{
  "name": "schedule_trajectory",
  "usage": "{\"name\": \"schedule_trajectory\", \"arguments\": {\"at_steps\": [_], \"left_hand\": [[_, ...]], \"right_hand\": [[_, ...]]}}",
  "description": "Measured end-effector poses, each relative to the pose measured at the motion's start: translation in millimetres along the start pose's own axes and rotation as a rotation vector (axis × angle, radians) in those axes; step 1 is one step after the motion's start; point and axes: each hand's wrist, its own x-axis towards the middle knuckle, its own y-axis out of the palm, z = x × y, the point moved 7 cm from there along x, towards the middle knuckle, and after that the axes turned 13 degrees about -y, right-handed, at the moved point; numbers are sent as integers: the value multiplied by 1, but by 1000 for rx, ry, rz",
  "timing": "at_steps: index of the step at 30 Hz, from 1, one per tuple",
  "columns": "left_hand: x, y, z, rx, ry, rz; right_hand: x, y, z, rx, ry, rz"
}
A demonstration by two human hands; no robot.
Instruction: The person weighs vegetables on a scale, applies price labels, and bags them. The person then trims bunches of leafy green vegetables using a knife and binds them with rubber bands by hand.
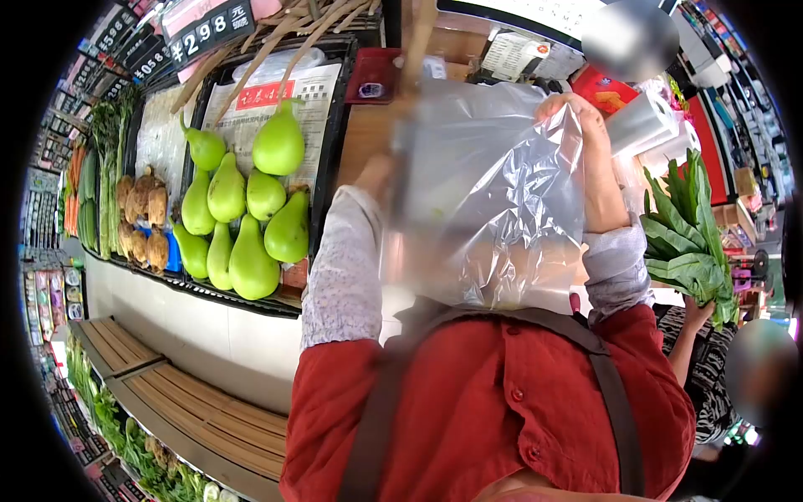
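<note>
A clear plastic bag (pixel 502 192), wide and crinkled, hangs in front of my chest. Its upper right corner is bunched in my right hand (pixel 579 121), whose fingers are closed on the film. My left hand (pixel 381 176) is at the bag's left edge, smeared by motion and partly covered, so its fingers cannot be made out. Nothing distinct shows inside the bag. Left of my left forearm, several green gourds (pixel 253 259) lie in a black crate (pixel 330 159), partly over newspaper (pixel 314 105).
Brown root vegetables (pixel 142 205) and long greens sit farther left. A price sign (pixel 209 33) hangs above. Rolls of clear bags (pixel 648 125) stand at the upper right. Another person's hand (pixel 698 314) holds leafy greens (pixel 687 234) on the right. Wooden slats (pixel 201 410) edge a lower-left shelf.
</note>
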Motion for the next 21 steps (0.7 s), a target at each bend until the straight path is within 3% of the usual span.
{"name": "schedule_trajectory", "arguments": {"at_steps": [1,3,4,7,9,13,14,15,16,18,19,21], "left_hand": [[-17,-6,-2,11,5,1],[-72,-10,-16,-483,165,380],[-24,-12,5,-585,66,458],[-67,-24,-7,-642,69,500],[-66,-23,1,-652,39,549],[-65,-20,9,-716,62,466],[-60,-20,12,-729,103,444],[-56,-22,13,-741,144,423],[-57,-18,11,-839,121,475],[-56,-19,8,-920,94,527],[-51,-21,9,-905,131,523],[-64,-25,-7,-852,266,430]], "right_hand": [[-5,-6,-2,47,-6,-57],[-10,-4,3,100,-25,-80],[-11,0,10,146,-3,-85],[-8,2,17,420,-83,33],[-19,-19,32,-14,-51,-376],[-27,-63,29,247,-180,-484],[-20,-65,25,454,-228,-287],[-28,-77,17,453,-233,-290],[-31,-71,20,237,-205,-554],[-37,-65,25,31,-179,-858],[-39,-77,18,25,-200,-874],[-26,-70,7,641,-202,-220]]}}
